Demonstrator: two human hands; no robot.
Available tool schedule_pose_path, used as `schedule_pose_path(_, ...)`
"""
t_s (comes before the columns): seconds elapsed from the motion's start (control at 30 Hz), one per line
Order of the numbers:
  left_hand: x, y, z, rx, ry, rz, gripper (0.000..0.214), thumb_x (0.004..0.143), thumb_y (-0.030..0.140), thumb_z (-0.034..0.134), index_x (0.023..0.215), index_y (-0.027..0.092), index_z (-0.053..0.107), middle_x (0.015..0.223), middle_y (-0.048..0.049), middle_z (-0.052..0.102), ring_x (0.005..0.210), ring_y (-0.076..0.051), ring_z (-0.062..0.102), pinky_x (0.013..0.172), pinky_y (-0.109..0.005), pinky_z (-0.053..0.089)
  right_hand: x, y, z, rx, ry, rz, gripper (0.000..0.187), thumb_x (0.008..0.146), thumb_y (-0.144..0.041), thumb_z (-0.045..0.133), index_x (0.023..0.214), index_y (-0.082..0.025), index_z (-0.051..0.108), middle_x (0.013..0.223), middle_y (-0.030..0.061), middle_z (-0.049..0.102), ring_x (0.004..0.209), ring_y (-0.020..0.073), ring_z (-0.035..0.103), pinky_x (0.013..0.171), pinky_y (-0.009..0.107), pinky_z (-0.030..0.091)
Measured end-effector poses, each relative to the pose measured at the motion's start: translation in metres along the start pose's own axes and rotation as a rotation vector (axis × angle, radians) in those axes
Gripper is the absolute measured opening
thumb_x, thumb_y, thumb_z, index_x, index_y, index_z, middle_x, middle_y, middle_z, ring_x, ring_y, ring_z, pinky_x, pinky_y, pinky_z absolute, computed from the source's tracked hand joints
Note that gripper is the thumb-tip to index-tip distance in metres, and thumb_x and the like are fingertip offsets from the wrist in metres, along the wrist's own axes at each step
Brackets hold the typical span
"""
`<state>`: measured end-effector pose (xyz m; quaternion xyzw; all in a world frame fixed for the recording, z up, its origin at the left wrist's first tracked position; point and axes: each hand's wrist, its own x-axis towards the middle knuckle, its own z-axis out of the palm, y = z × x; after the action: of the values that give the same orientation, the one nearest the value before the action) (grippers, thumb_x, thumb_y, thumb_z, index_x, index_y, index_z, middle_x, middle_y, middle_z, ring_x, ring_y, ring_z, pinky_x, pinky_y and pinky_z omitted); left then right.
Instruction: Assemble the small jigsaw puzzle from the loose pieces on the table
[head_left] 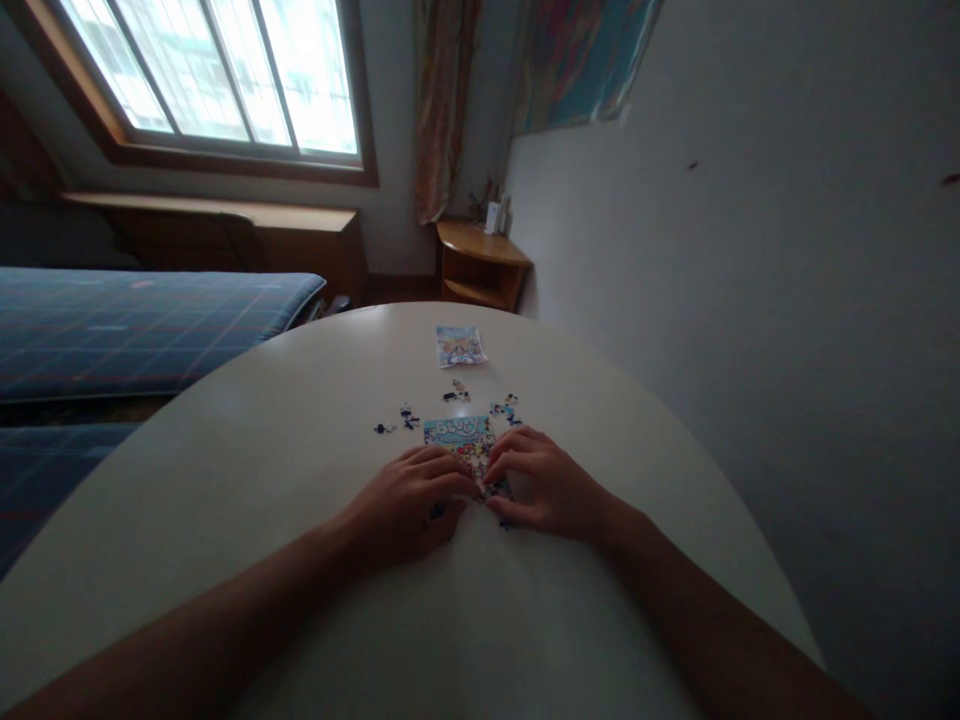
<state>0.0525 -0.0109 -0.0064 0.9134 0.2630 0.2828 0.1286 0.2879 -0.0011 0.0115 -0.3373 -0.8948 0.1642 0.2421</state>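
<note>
A small colourful jigsaw puzzle [459, 438], partly put together, lies in the middle of the round white table [262, 430]. My left hand [409, 505] rests palm down at its lower left edge, fingers curled and pressing on the pieces. My right hand [541, 480] sits at its lower right edge with fingertips pinched against the puzzle's border. What the fingertips hold, if anything, is hidden. Loose puzzle pieces [405, 418] lie scattered just beyond the puzzle, and more loose pieces [506, 408] lie to the right.
A small printed card or bag [459, 345] lies farther back on the table. A blue plaid bed [127, 320] stands left, a wooden corner shelf [480, 265] behind the table, a white wall close on the right, a window above.
</note>
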Motion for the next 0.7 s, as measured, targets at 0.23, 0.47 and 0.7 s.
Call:
schedule_pose_path(0.23, -0.0013, -0.0044, 0.0023, -0.011, 0.006, -0.056, 0.024, 0.083, 0.010, 0.053, 0.099, 0.022, 0.066, 0.099, -0.0046, 0.072, 0.093, -0.019, 0.065, 0.088, -0.036, 0.052, 0.0016, -0.0029, 0.0045, 0.008, 0.019, 0.008, 0.013, 0.073, -0.020, 0.075, 0.084, -0.023, 0.069, 0.096, 0.0032, 0.066, 0.099, 0.0203, 0.059, 0.096, 0.039, 0.043)
schedule_pose_path(0.47, -0.0012, -0.0045, 0.0003, -0.054, 0.016, -0.148, 0.024, 0.082, 0.008, 0.049, 0.094, 0.021, 0.065, 0.091, -0.0031, 0.071, 0.085, -0.017, 0.065, 0.081, -0.031, 0.052, 0.0020, -0.0014, 0.0055, 0.028, 0.043, 0.029, 0.013, 0.072, -0.017, 0.075, 0.082, -0.022, 0.068, 0.096, 0.0032, 0.066, 0.100, 0.0203, 0.058, 0.095, 0.039, 0.044)
schedule_pose_path(0.7, 0.0009, -0.0012, -0.0019, -0.058, 0.048, -0.196, 0.022, 0.082, 0.010, 0.047, 0.089, 0.021, 0.065, 0.085, -0.0024, 0.071, 0.077, -0.016, 0.066, 0.072, -0.027, 0.053, 0.0024, -0.0027, 0.0051, 0.008, 0.029, 0.032, 0.014, 0.071, -0.018, 0.076, 0.081, -0.022, 0.068, 0.098, 0.0042, 0.065, 0.100, 0.0213, 0.058, 0.097, 0.041, 0.044)
